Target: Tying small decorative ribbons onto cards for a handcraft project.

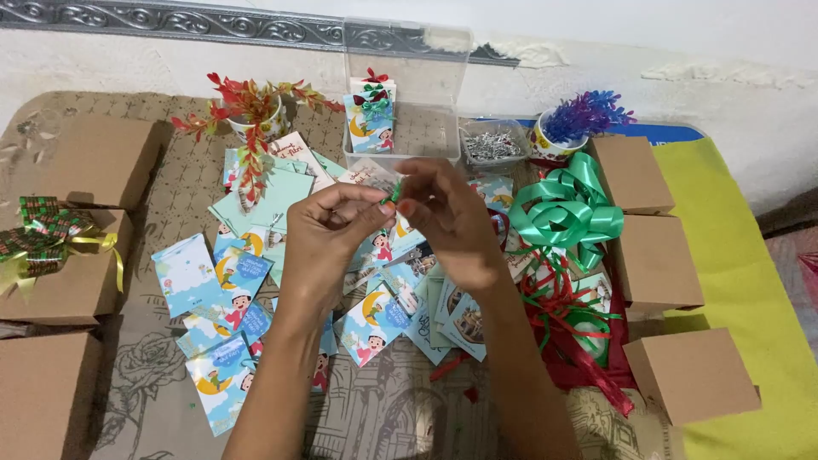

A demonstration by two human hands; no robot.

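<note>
Broadly, I see a worktop (409,417) under a patterned grey-brown cloth, ringed by plain brown cardboard boxes (654,260). Next in size, a clear plastic lidded container (407,94) stands at the back, and a big green curled ribbon bow (569,213) lies to the right on red ribbon scraps. Scattered blue and white illustrated paper cards (234,273) cover the middle. Above them my left hand (328,234) and right hand (447,213) meet, fingertips pinched closed from both sides on a tiny green ribbon piece (393,193), held in the air over the cards. I judge this scrap almost weightless, thin, glossy and slippery, soft enough to crease, so it is best held by its ends between thumb and forefinger tips, lightly.
</note>
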